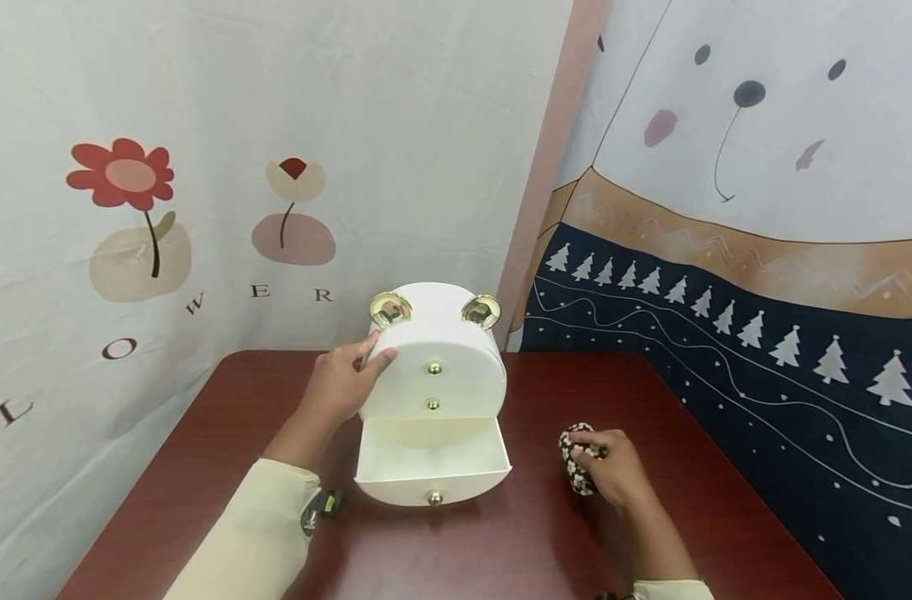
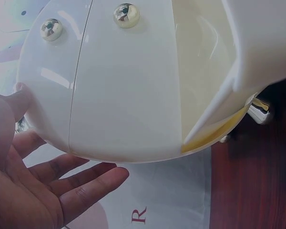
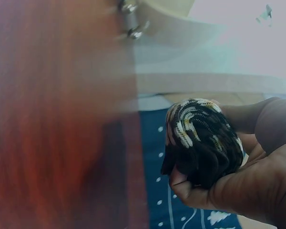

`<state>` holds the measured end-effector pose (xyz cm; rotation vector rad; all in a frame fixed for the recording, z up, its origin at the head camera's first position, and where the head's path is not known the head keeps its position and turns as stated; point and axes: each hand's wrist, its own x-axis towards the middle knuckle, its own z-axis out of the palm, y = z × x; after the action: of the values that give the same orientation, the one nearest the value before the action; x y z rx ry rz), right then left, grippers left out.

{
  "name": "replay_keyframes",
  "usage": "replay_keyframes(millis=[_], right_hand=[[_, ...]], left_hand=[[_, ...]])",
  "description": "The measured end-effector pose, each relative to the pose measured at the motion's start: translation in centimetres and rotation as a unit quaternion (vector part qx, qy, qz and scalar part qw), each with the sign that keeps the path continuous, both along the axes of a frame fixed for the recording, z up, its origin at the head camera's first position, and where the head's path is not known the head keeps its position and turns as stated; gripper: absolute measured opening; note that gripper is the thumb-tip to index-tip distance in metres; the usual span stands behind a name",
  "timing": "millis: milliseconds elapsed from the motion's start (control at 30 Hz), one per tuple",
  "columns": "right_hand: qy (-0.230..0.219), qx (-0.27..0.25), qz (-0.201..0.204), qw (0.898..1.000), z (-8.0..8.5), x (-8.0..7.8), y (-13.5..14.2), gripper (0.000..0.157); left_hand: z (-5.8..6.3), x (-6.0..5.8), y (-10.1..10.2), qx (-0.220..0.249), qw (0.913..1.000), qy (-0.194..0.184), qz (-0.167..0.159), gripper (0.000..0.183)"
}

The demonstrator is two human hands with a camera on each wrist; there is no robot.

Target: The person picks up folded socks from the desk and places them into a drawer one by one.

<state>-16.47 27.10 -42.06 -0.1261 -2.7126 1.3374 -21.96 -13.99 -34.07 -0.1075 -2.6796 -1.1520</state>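
A white rounded drawer box (image 1: 433,379) with gold knobs and two gold ears stands on the table. Its bottom drawer (image 1: 430,462) is pulled out, its pale floor showing. My left hand (image 1: 339,383) rests against the box's upper left side. In the left wrist view, the thumb lies at the front edge and the fingers stretch loosely along the curved side. To the right of the box, my right hand (image 1: 613,467) holds a rolled-up sock (image 3: 202,143), black with white flowers. Thumb and fingers wrap its sides in the right wrist view, and its coiled layers face the camera.
The dark red table (image 1: 523,542) reaches back to a pale wall hanging (image 1: 426,125) printed with flowers and letters. On the right, a bear-patterned cloth (image 1: 764,350) borders the table. A watch (image 1: 321,508) sits at my left wrist.
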Motion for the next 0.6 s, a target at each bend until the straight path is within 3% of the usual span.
replay_keyframes(millis=[333,600], right_hand=[[0.053,-0.042,0.006,0.998,3.2,0.9,-3.0,0.035],[0.057,-0.088,0.029,0.994,4.9,1.5,-6.0,0.037]], left_hand=[[-0.1,0.1,0.0,-0.003,1.0000,0.006,0.001,0.070],[-0.1,0.1,0.0,0.001,1.0000,0.003,0.002,0.069]])
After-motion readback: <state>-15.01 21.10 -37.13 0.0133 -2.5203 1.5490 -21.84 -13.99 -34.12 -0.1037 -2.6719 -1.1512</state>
